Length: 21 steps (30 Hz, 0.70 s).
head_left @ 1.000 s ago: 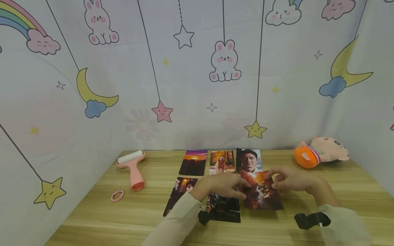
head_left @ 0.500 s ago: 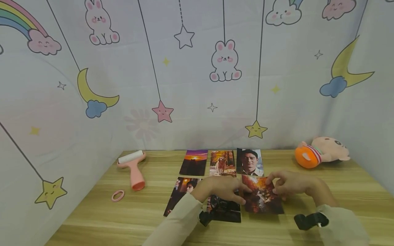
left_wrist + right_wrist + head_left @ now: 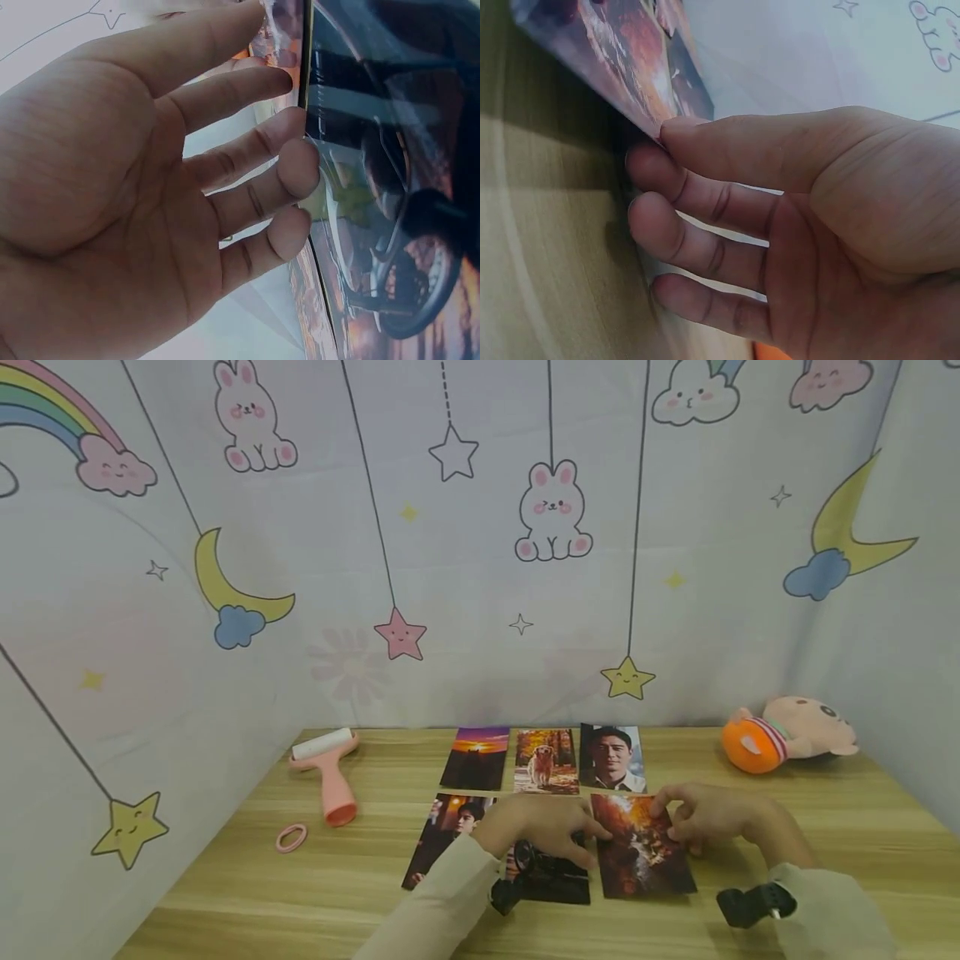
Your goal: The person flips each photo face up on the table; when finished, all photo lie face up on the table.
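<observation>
My right hand (image 3: 723,818) pinches the right edge of an autumn-coloured photo print (image 3: 637,860); in the right wrist view the thumb lies over the print's edge (image 3: 634,71) and a finger beneath it. My left hand (image 3: 543,828) has its fingertips at the print's left edge, the fingers fairly straight in the left wrist view. Under the left hand lies a dark photo print of a motorcycle (image 3: 558,887), partly covered. Behind them lie a sunset print (image 3: 475,760), a dog print (image 3: 543,762) and a portrait print (image 3: 613,760). Another portrait print (image 3: 438,835) sits at the left, partly behind the sleeve.
On the left of the wooden table (image 3: 247,893) are a pink-handled lint roller (image 3: 333,781) and a pink ring (image 3: 291,837). A plush toy (image 3: 787,735) lies at the back right. A patterned cloth backdrop (image 3: 465,568) rises behind the table.
The autumn print has moved toward me with both hands. It overlapped the rear portrait print before; now a thin gap separates them. The other prints lie as before.
</observation>
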Each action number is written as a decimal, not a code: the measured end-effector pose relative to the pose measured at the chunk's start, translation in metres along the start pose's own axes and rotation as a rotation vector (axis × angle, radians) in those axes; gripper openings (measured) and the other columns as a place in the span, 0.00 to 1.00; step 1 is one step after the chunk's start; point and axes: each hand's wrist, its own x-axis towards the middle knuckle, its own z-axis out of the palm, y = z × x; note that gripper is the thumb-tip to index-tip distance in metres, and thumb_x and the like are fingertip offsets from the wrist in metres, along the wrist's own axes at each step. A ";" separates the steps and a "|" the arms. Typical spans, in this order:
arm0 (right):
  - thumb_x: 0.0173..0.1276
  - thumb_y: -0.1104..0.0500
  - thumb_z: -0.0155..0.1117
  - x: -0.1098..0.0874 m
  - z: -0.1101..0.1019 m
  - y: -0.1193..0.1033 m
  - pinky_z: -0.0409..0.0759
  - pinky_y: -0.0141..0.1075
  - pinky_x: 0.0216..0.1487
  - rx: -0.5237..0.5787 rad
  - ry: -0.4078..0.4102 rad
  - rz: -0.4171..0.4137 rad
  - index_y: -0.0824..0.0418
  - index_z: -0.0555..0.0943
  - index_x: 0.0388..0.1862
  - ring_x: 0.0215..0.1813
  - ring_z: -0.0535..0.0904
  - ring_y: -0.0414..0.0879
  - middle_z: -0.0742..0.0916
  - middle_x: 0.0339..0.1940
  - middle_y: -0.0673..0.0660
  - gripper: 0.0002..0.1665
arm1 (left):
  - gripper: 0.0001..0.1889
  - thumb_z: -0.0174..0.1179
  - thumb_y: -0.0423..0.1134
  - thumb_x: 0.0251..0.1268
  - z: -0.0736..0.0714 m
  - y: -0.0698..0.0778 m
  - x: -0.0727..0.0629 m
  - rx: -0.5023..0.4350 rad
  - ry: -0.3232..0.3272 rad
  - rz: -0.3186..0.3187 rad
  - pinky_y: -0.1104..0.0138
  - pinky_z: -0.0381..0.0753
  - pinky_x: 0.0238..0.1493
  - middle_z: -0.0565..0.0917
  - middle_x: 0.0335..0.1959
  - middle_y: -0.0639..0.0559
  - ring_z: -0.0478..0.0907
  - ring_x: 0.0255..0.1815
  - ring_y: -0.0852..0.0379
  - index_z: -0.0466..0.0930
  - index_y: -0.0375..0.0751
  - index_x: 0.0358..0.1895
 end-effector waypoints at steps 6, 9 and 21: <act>0.69 0.69 0.60 0.000 0.002 -0.004 0.75 0.38 0.34 -0.068 0.030 0.048 0.61 0.74 0.53 0.27 0.75 0.48 0.80 0.29 0.58 0.15 | 0.27 0.59 0.54 0.72 -0.001 0.002 -0.002 0.026 -0.005 -0.038 0.69 0.73 0.58 0.74 0.59 0.58 0.72 0.55 0.65 0.73 0.55 0.71; 0.68 0.69 0.61 0.001 0.003 -0.006 0.73 0.38 0.33 -0.111 0.036 0.050 0.60 0.74 0.54 0.26 0.75 0.48 0.79 0.28 0.58 0.17 | 0.26 0.59 0.54 0.72 -0.001 0.002 -0.001 0.039 -0.002 -0.036 0.70 0.72 0.58 0.74 0.60 0.57 0.72 0.56 0.65 0.73 0.54 0.71; 0.63 0.70 0.63 -0.001 0.005 -0.014 0.71 0.35 0.30 -0.205 0.053 0.069 0.57 0.76 0.57 0.25 0.71 0.46 0.77 0.26 0.57 0.23 | 0.26 0.59 0.52 0.73 -0.002 0.000 -0.005 0.018 0.011 -0.018 0.71 0.71 0.59 0.74 0.62 0.56 0.71 0.57 0.65 0.73 0.53 0.71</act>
